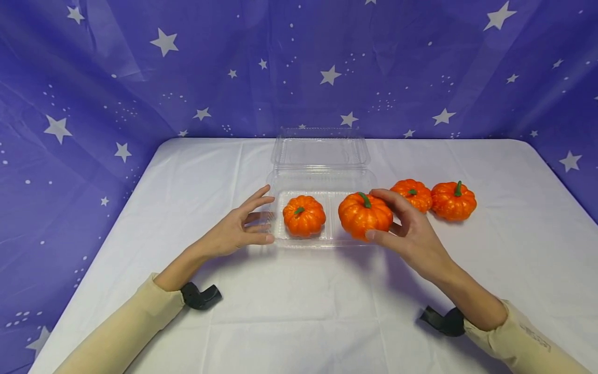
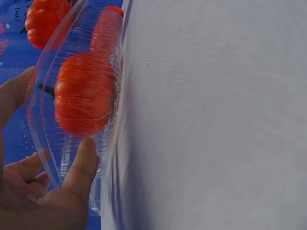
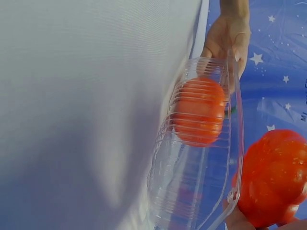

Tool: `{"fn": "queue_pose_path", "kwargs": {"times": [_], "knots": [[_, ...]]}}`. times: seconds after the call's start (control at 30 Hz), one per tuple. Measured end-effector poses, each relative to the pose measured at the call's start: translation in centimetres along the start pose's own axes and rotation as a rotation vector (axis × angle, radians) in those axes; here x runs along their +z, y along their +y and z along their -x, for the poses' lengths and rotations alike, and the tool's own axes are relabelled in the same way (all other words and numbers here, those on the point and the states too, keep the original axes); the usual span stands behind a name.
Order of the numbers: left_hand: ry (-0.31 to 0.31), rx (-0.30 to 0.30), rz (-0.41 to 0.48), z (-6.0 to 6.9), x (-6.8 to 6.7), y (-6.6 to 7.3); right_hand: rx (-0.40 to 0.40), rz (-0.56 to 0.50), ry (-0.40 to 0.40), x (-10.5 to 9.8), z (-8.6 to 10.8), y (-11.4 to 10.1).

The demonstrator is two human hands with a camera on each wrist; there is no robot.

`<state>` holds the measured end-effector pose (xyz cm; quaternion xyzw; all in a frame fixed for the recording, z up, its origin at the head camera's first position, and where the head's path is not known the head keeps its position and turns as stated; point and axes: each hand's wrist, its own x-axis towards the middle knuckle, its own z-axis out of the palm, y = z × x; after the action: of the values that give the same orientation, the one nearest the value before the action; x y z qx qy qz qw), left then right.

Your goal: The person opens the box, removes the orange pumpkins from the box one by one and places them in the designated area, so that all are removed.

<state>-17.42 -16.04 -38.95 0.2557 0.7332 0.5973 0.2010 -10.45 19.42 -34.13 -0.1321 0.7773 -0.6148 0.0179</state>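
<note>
"What's the left hand (image 1: 238, 228) doing?"

"Its released grip is standing spread at the left end of a clear plastic hinged container (image 1: 329, 221), lying open near the worktop's (image 1: 289, 306) back edge; a glossy, lobed orange pumpkin (image 1: 304, 215) is sitting in its left compartment."

"And the right hand (image 1: 413, 234)?"

"It's grasping a second pumpkin (image 1: 366, 217) above the right compartment; a third pumpkin (image 1: 412, 197) and a fourth pumpkin (image 1: 453, 202) are resting toward the worktop's right edge."

"Handling?"

"They're looking light, stiff, slick; fingers should be cupping the lobed sides."
</note>
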Motion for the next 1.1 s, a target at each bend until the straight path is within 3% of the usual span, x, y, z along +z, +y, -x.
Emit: {"fn": "queue_pose_path", "kwargs": {"times": [0.57, 0.83, 1.1], "knots": [[0.009, -0.011, -0.03, 0.0, 0.0, 0.0, 0.073, 0.128, 0.063, -2.2, 0.7, -1.3], [0.01, -0.01, -0.039, 0.1, -0.1, 0.0, 0.082, 0.127, 0.068, -2.8, 0.9, -1.0], [0.007, -0.007, -0.039, 0.1, 0.1, 0.1, 0.057, 0.046, 0.075, -3.5, 1.4, -0.3]]}}
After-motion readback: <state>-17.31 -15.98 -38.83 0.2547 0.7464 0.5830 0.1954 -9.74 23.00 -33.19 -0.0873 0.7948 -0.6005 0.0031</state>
